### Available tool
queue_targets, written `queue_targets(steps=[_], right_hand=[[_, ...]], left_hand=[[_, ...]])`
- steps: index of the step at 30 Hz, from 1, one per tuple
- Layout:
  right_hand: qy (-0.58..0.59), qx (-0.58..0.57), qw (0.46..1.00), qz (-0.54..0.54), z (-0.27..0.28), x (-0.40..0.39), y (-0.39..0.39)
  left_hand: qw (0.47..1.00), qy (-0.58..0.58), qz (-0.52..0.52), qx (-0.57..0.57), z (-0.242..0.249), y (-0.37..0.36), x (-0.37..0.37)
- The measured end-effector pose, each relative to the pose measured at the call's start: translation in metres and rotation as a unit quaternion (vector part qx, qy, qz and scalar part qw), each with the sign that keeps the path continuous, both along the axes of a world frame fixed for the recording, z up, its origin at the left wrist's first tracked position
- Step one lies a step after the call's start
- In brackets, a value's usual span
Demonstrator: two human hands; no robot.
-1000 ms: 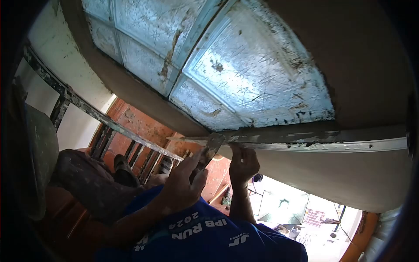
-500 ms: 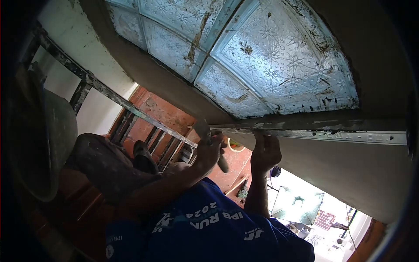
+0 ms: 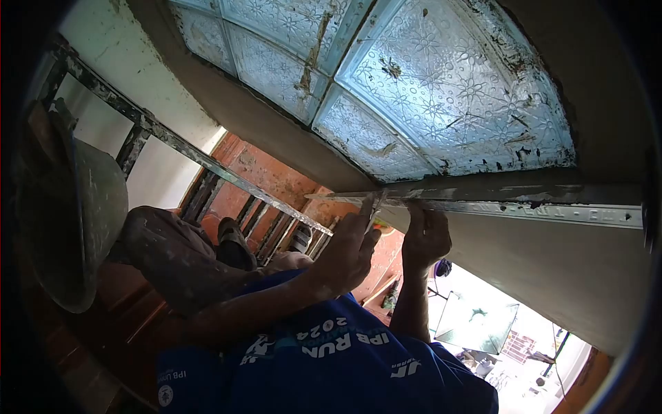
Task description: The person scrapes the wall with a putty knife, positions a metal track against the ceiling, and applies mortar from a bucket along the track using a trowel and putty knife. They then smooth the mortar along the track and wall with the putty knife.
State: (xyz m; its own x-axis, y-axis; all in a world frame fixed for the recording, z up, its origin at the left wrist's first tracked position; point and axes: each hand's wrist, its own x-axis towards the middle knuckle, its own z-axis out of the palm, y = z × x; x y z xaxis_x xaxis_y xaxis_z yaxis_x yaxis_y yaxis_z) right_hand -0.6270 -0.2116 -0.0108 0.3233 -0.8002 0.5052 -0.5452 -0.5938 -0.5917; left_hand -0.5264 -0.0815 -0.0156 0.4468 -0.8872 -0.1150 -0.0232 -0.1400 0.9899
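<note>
A long, pale metal straightedge (image 3: 552, 212) lies along the wet mortar edge beneath the patterned glass blocks (image 3: 448, 90). My right hand (image 3: 424, 241) is closed on the straightedge, fingertips at its lower edge. Just left of it, my left hand (image 3: 345, 255) is closed around a small trowel (image 3: 373, 207), whose narrow blade stands up against the straightedge. Most of the trowel's handle is hidden by my fingers. Grey mortar (image 3: 496, 192) shows between the glass and the straightedge.
A mortar-stained bucket (image 3: 103, 221) is at the left, near my bent knee. A paint-spattered metal frame (image 3: 186, 155) slants past my feet over the reddish floor (image 3: 255, 165). Lower right, a bright lamp-like panel (image 3: 479, 323) stands beside clutter below the smooth wall underside (image 3: 538, 262).
My left hand has moved right and turned, bringing the trowel blade from beside the straightedge's end up against it. My right hand stays on the straightedge. The view has shifted slightly.
</note>
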Motion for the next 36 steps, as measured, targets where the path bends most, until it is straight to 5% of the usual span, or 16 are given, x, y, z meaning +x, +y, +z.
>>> queue_targets(steps=[9,15,36], right_hand=[[0.011,-0.022,1.000,-0.009,0.003,0.002,0.000],[-0.017,-0.024,1.000,0.002,-0.003,0.000,-0.002],[-0.046,-0.023,0.998,0.022,-0.014,-0.007,-0.006]], left_hand=[[0.939,-0.319,-0.089,0.089,0.052,-0.027,0.030],[0.924,-0.333,-0.162,0.091,0.078,-0.040,0.033],[0.941,-0.314,-0.118,0.048,0.104,-0.031,0.028]])
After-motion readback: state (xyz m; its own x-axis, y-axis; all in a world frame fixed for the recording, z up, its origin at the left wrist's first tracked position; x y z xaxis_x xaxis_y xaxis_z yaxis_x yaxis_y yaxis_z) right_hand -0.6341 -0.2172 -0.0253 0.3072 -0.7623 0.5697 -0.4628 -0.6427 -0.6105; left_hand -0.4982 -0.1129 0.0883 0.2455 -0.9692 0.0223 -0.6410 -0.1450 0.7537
